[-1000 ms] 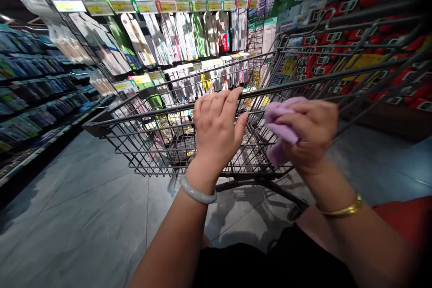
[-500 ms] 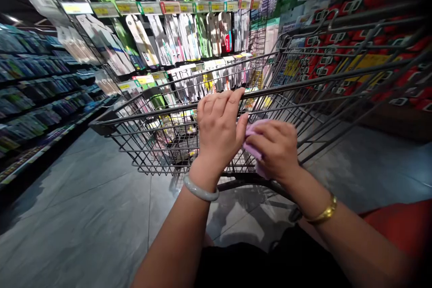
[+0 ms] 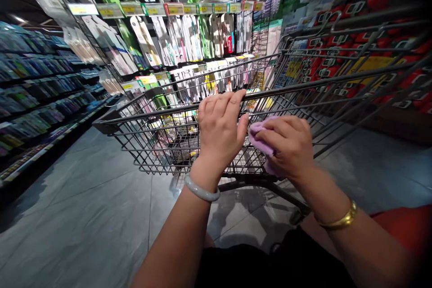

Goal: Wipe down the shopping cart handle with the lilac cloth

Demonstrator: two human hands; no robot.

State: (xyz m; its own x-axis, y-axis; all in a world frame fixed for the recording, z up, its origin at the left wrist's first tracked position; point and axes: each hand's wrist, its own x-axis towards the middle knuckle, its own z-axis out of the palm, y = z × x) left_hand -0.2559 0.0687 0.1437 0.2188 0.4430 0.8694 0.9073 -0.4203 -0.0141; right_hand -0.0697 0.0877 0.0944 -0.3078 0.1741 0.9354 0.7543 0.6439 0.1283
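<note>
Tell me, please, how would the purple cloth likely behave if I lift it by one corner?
The purple cloth would probably hang floppy, since it bunches into soft folds in the right hand. It is likely light, being small enough to be bunched in one hand.

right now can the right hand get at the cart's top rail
Probably yes: the right hand, holding the purple cloth, appears close to the top rail, and nothing visible blocks the stretch above it. The left hand lies over the rail farther left.
</note>
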